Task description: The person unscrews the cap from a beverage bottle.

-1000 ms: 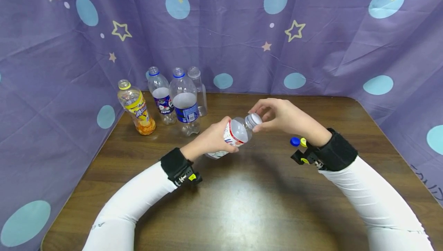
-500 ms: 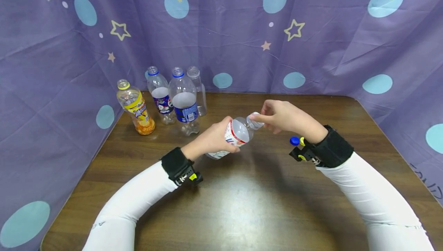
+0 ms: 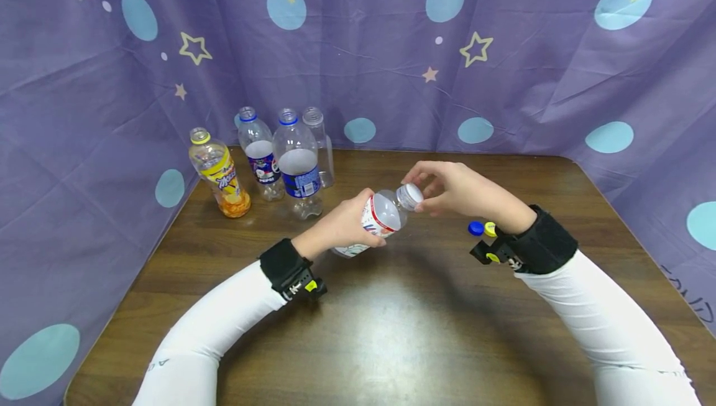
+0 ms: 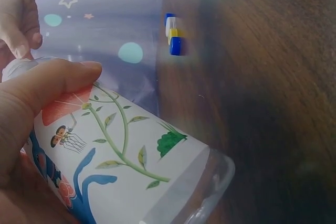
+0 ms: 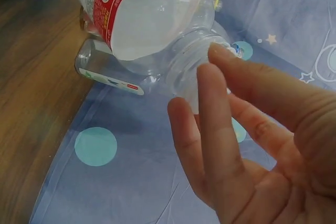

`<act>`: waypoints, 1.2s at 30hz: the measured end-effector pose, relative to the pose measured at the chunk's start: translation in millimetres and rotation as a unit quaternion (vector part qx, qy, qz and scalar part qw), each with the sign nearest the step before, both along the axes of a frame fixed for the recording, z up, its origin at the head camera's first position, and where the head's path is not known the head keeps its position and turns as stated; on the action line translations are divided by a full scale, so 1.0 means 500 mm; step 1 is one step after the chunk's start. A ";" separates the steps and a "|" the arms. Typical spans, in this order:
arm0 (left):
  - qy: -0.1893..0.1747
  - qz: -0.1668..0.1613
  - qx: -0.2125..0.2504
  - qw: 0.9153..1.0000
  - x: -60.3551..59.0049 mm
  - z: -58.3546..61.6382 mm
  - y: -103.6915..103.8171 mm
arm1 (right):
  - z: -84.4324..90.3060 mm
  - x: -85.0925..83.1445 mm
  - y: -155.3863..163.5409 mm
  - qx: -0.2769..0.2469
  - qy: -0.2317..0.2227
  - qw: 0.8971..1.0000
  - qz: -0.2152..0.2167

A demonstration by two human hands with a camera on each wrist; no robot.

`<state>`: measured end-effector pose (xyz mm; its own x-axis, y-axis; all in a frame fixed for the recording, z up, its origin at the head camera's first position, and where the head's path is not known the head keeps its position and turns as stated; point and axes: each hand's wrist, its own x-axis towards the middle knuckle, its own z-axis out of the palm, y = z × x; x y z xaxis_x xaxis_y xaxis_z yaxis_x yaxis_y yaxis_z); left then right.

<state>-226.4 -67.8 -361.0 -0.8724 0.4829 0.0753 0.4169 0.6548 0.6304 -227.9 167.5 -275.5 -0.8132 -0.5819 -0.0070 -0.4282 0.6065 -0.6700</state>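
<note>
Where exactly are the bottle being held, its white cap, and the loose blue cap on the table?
held bottle [image 3: 376, 216], head view, on its clear shoulder beside the red-edged label.
white cap [image 3: 413, 195], head view, on its flat top.
blue cap [image 3: 476, 228], head view, on its top, beside the yellow cap.

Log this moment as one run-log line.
left hand: grips bottle, tilted | right hand: fingers pinch cap | loose caps: on table

A clear plastic bottle [image 3: 376, 218] with a red-banded floral label tilts above the wooden table [image 3: 391, 331], its white cap [image 3: 413, 195] on the neck, pointing away from the standing bottles [image 3: 279, 157].
</note>
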 end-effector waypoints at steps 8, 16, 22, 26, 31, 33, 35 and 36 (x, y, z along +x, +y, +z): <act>-0.005 -0.003 0.001 1.000 0.002 0.001 0.003 | -0.001 -0.001 -0.010 -0.006 -0.013 0.999 -0.039; -0.009 0.002 0.001 1.000 0.003 0.002 0.006 | 0.011 -0.002 -0.009 0.109 -0.035 0.987 -0.112; -0.006 -0.001 0.000 1.000 0.001 -0.002 0.005 | 0.009 -0.006 -0.011 0.114 -0.034 0.989 -0.084; 0.000 -0.002 -0.002 1.000 0.001 -0.002 0.004 | 0.005 -0.008 -0.007 0.084 -0.009 0.995 -0.051; 0.003 0.006 -0.001 1.000 0.001 0.001 -0.001 | 0.000 -0.009 0.002 0.033 0.058 0.997 0.025; 0.002 0.008 0.000 1.000 0.000 0.001 -0.002 | 0.000 -0.009 0.004 0.014 0.070 0.997 0.039; 0.001 0.008 -0.001 1.000 -0.002 0.002 -0.003 | 0.000 -0.009 0.003 0.001 0.069 0.997 0.039; 0.000 0.008 0.000 1.000 -0.002 0.002 -0.003 | 0.000 -0.009 0.003 -0.001 0.069 0.997 0.035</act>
